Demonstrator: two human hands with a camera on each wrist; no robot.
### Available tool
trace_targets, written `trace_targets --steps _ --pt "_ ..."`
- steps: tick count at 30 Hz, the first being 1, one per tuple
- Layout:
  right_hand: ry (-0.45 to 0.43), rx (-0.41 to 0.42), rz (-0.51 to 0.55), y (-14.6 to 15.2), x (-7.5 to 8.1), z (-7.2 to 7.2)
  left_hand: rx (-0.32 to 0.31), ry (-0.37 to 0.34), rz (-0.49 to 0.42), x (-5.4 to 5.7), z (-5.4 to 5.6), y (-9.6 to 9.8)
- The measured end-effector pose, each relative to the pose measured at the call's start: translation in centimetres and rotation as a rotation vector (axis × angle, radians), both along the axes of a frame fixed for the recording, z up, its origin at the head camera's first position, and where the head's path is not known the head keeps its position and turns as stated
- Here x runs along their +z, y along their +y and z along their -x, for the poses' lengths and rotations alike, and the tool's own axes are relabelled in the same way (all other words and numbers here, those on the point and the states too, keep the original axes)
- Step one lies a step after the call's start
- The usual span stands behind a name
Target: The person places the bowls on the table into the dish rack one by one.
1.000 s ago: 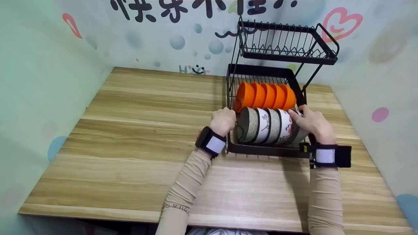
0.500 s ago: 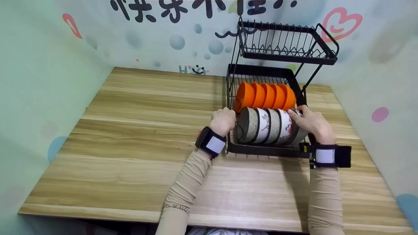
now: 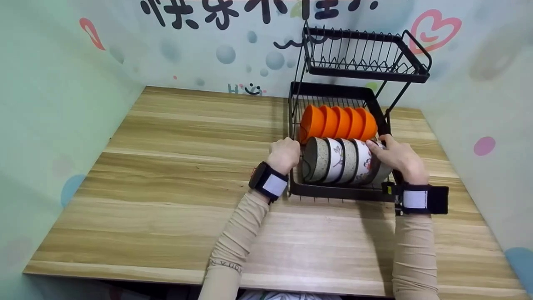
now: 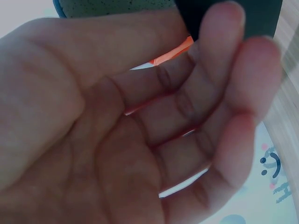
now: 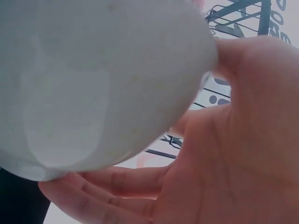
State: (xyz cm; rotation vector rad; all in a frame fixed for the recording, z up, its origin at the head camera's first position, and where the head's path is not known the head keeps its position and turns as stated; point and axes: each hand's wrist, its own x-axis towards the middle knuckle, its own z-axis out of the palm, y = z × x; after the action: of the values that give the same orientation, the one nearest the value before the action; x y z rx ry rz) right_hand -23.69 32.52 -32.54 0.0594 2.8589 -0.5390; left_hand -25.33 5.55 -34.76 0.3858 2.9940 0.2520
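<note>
On the lower tier of a black dish rack (image 3: 333, 191) stands a front row of bowls (image 3: 335, 160), tipped on their sides and nested. Some are speckled grey, others white with printed pictures. Behind them is a row of orange bowls (image 3: 339, 123). My left hand (image 3: 285, 154) grips the rack's left rim; in the left wrist view its fingers (image 4: 219, 42) curl by the dark rim (image 4: 261, 18). My right hand (image 3: 399, 159) holds the rightmost bowl (image 5: 93, 93) of the front row, thumb and fingers on its outside. The bowl hides some fingertips.
The rack's upper tier (image 3: 366, 75) of wire slots rises behind the lower one, close to the back wall (image 3: 195, 62). Wood-grain tabletop (image 3: 166, 187) spreads to the left and in front. Side walls (image 3: 491, 125) stand on the left and right.
</note>
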Motion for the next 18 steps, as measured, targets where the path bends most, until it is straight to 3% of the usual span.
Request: trace_targets --steps 18 --pt "-0.015 -0.001 0.012 0.08 0.17 -0.09 0.001 0.04 0.007 -0.03 -0.19 0.02"
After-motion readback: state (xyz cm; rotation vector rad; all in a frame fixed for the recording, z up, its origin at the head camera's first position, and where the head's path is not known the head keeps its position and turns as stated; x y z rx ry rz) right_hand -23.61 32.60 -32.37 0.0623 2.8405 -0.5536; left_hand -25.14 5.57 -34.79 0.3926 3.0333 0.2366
